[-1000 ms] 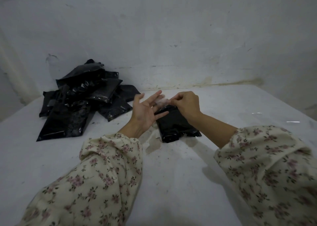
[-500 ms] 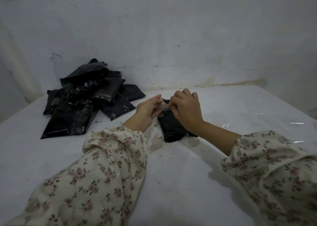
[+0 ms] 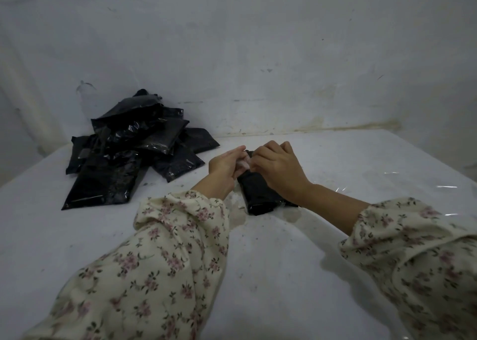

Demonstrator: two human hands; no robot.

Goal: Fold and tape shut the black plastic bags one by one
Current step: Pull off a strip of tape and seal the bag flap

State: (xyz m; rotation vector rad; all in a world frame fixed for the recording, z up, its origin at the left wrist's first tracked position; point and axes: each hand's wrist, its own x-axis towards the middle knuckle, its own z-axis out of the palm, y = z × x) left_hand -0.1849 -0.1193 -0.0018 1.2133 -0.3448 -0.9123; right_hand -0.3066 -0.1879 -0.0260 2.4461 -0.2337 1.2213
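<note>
Pile of black bags point(image 3: 129, 153) at left on the surface point(image 3: 284, 262); taped or not, unclear. Left hand point(image 3: 224, 164) pinches clear tape point(image 3: 244, 162) at far end of folded bag point(image 3: 260, 192), centre; right hand point(image 3: 278, 169) pinches it too. This one folded, taping underway.

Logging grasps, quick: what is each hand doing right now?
Left hand: pinching the clear tape.
Right hand: fingers curled, pinching the same tape over the black bag.
</note>
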